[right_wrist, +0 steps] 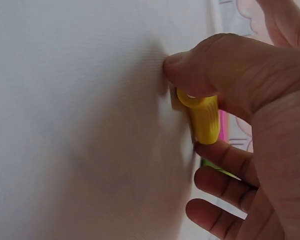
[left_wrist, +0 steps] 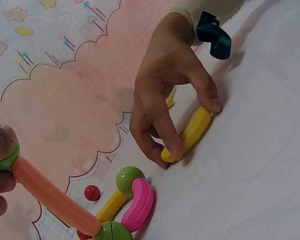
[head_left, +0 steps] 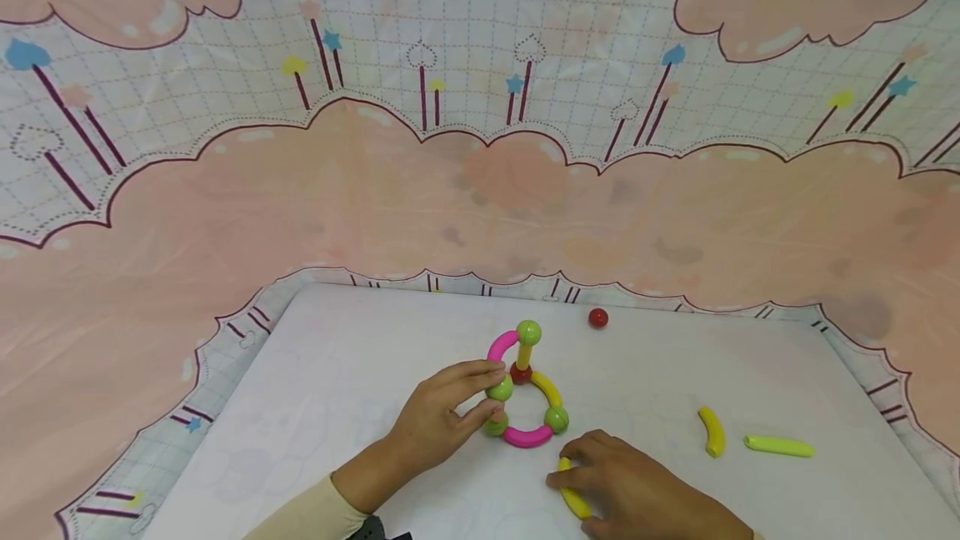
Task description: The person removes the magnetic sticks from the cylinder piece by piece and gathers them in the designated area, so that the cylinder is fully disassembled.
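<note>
A ring of curved rods and balls lies on the white table, with a pink curved rod (head_left: 527, 437), a yellow curved rod (head_left: 548, 387) and green balls. From its red ball a yellow rod (head_left: 525, 356) leads to another green ball (head_left: 528, 332). The left hand (head_left: 442, 412) grips a green ball (head_left: 499, 388) at the ring's left side; the left wrist view shows an orange rod (left_wrist: 55, 196) joined to the gripped ball. Right of the ring, the right hand (head_left: 637, 482) pinches a loose yellow curved piece (left_wrist: 194, 134) between thumb and fingers, at the table surface. Its hollow end faces the right wrist view.
A red ball (head_left: 597, 318) lies near the table's back edge. Toward the right are another yellow curved piece (head_left: 712, 432) and a straight light-green rod (head_left: 778, 446). A patterned pink and white cloth (head_left: 450, 207) hangs behind the table (head_left: 360, 340).
</note>
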The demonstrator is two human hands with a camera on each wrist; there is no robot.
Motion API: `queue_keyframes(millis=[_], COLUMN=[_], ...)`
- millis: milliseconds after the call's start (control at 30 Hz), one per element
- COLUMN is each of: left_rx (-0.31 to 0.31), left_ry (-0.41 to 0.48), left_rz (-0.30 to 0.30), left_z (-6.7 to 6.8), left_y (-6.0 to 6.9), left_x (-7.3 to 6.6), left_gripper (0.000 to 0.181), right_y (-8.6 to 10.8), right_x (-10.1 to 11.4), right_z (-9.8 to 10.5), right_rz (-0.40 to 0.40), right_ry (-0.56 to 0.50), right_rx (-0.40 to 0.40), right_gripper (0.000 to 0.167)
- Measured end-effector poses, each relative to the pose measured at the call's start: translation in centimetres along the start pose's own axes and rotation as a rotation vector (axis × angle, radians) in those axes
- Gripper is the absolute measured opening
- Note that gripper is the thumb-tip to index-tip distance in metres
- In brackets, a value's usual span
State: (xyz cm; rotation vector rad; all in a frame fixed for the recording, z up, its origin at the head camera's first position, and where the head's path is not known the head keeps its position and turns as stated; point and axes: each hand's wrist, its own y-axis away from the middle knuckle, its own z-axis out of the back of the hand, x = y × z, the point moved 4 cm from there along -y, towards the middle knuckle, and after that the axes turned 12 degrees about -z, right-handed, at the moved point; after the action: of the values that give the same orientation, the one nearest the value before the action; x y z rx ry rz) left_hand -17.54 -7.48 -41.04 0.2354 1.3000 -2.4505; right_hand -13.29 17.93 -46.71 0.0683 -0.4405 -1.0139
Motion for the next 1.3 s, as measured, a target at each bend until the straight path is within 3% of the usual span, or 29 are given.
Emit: queue_keyframes(millis=[167, 367, 500, 867, 1133, 1300], left_rx=[-0.023, -0.033, -0.036, -0.036, -0.038, -0.038], left_ry=[-0.025, -0.025, -0.026, -0.024, -0.035, -0.032], left_rz=[-0.057, -0.075, -0.088, -0.096, -0.103, -0.104], left_z=[0.1, 0.2, 0.2, 0.2, 0.3, 0.4], left_y=[0.1, 0.0, -0.1, 0.0, 0.1, 0.1], left_x=[0.0, -0.1, -0.1, -0.1, 0.0, 0.1], left_gripper=[0.052, 0.053, 0.053, 0.053, 0.053, 0.054], right_y=[0.1, 0.4, 0.7, 1.2, 1.5, 2.2], right_x=[0.0, -0.7, -1.2, -1.9, -3.6, -5.3], right_z=[0.4, 0.3, 0.4, 0.5, 0.7, 1.6], right_rz=[-0.007, -0.129, -0.163, -0.14, -0.169, -0.201], right_ry=[-0.008, -0.081, -0.097, -0.097, -0.034, 0.041], right_rx=[-0.034, -0.01, -0.034, -0.08, -0.138, -0.222], right_gripper=[0.041, 0.043, 0.046, 0.051, 0.054, 0.064])
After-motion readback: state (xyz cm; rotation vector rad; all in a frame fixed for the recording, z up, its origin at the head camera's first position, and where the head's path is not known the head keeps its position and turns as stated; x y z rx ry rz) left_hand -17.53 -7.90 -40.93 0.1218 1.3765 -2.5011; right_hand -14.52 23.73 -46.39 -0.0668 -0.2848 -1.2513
